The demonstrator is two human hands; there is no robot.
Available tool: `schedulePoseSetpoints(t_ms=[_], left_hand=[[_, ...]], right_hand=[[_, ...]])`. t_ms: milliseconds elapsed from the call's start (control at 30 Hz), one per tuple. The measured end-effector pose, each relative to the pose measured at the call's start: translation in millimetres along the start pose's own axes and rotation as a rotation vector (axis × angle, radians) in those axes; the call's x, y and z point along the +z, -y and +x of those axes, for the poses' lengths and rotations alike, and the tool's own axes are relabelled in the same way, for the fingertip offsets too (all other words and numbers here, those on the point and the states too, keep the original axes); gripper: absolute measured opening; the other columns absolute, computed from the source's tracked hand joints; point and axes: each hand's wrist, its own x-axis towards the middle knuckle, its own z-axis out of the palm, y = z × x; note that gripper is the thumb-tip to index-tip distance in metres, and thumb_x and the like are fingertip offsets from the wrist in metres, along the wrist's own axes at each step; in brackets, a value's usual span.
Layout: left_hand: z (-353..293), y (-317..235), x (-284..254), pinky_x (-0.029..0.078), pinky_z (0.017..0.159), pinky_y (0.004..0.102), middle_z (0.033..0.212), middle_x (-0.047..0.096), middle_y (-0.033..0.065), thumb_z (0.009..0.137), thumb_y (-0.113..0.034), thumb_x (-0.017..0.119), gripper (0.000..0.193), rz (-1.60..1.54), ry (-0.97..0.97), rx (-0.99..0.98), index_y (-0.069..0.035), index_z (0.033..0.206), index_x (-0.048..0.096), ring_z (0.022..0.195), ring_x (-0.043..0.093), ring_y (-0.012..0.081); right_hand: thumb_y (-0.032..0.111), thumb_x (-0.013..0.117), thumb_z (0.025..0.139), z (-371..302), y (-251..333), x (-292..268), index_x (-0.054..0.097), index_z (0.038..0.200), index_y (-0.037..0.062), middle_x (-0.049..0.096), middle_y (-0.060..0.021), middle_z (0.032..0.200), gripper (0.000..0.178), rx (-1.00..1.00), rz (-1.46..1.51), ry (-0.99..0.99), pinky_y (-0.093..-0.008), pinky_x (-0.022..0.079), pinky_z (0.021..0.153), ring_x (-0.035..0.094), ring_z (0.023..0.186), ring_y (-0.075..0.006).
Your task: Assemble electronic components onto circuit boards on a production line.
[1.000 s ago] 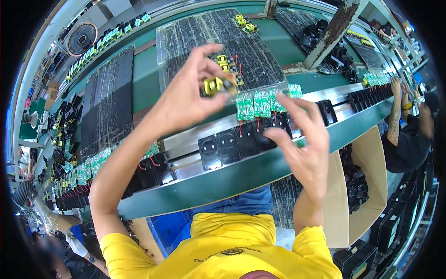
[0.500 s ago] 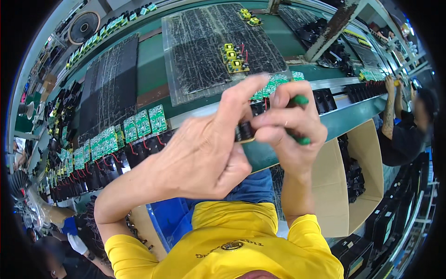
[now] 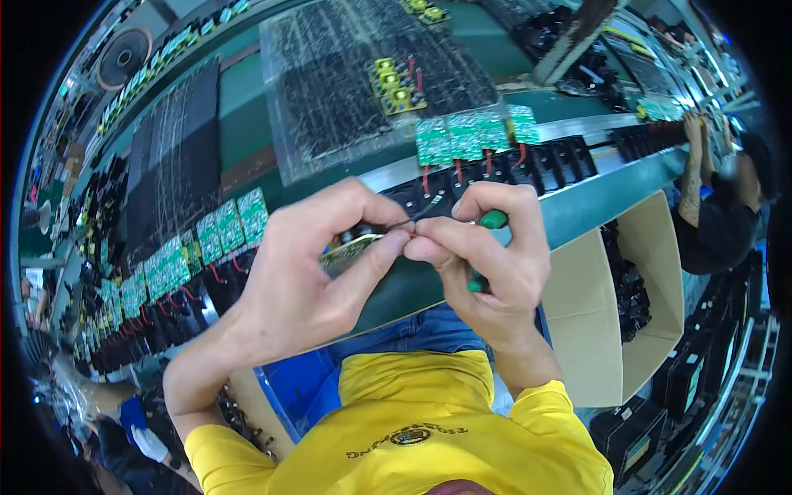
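My left hand [image 3: 318, 264] holds a small circuit board [image 3: 351, 250] on edge, with dark round parts along its upper side, between thumb and fingers. Close against it, my right hand [image 3: 499, 260] has its fingers curled round green-handled pliers [image 3: 493, 219]; their jaws are mostly hidden. The thumb and fingertips of both hands meet at a thin wire with a bit of red showing. Just beyond stand green circuit boards [image 3: 466, 136], their red leads running down to black plastic cases [image 3: 553, 167].
Boards with yellow transformers [image 3: 392, 87] lie on a scratched black mat [image 3: 330, 99]. Another row of green boards [image 3: 169, 264] runs left along the bench. An open cardboard box [image 3: 582, 318] of black parts is at right, near a co-worker [image 3: 718, 206]. A blue bin [image 3: 289, 392] is by my lap.
Both hands have come down and left, the fingertips now meeting at the wire. The left hand has turned, bringing the board's edge into view. The view has shifted slightly.
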Motion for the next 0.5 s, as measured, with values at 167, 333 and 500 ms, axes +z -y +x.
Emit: schedulePoseSetpoints(t_ms=[167, 333, 500], left_hand=[[13, 21, -23, 0.052, 0.083, 0.0284, 0.099, 0.076, 0.0053, 0.097, 0.0, 0.076, 0.006, 0.173, 0.113, -0.117, 0.001, 0.103, 0.074, 0.086, 0.065, 0.0167], [13, 48, -30, 0.051, 0.082, 0.027, 0.097, 0.077, 0.0038, 0.098, -0.002, 0.077, 0.005, 0.397, 0.157, -0.246, 0.001, 0.101, 0.075, 0.085, 0.063, 0.0153], [14, 60, -27, 0.051, 0.081, 0.0273, 0.095, 0.077, 0.0034, 0.098, -0.005, 0.077, 0.007, 0.419, 0.152, -0.314, 0.001, 0.1, 0.076, 0.083, 0.063, 0.0144]], right_hand=[[0.02, 0.096, 0.082, -6, -10, 3, 0.088, 0.106, 0.013, 0.066, -0.0051, 0.111, 0.026, 0.041, -0.211, 0.198, -0.0328, 0.051, 0.076, 0.057, 0.085, -0.0179], [0.02, 0.096, 0.081, -26, -13, 19, 0.089, 0.107, 0.0144, 0.066, -0.0032, 0.111, 0.027, 0.064, -0.318, 0.323, -0.0351, 0.052, 0.076, 0.058, 0.087, -0.0204], [0.018, 0.095, 0.081, -34, -16, 29, 0.09, 0.107, 0.0143, 0.066, -0.0022, 0.11, 0.027, 0.016, -0.399, 0.349, -0.0355, 0.052, 0.077, 0.059, 0.089, -0.0203]])
